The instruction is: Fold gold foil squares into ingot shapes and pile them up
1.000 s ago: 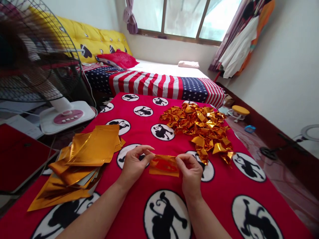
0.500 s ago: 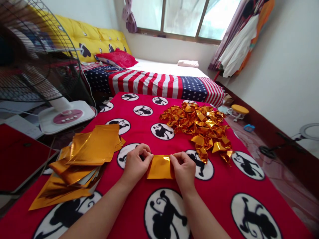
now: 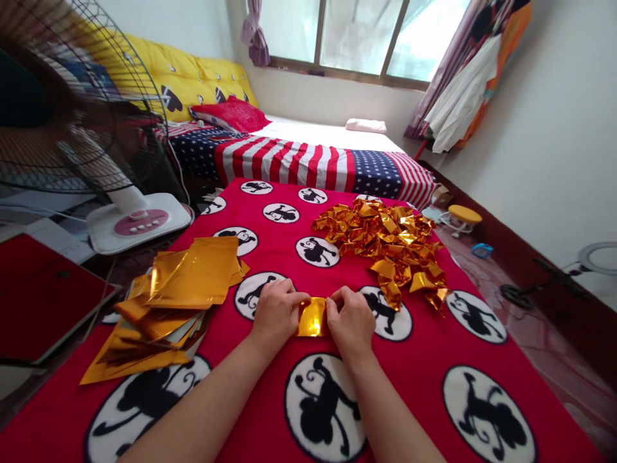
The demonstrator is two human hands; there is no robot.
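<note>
Between my two hands is a small sheet of shiny gold foil paper (image 3: 313, 319), low over the red cloth. My left hand (image 3: 279, 311) pinches its left edge, fingers closed. At the opposite edge, my right hand (image 3: 351, 319) grips the same paper between thumb and fingers. To the left lies a loose stack of flat gold foil sheets (image 3: 196, 273), some showing pale undersides. Beyond my right hand is a heap of folded gold foil pieces (image 3: 385, 228). The fingertips hide both side edges of the held paper.
A red cloth with black-and-white monkey prints (image 3: 409, 392) covers the table. An electric fan (image 3: 137, 222) stands at the left beside a dark red panel (image 3: 45, 299). Behind the table is a bed with a striped, starred cover (image 3: 289, 161). A yellow-topped stool (image 3: 464, 214) is at right.
My hands have come closer together, and less of the gold foil paper shows between them. My left hand has turned more over its edge. The whole view has shifted slightly.
</note>
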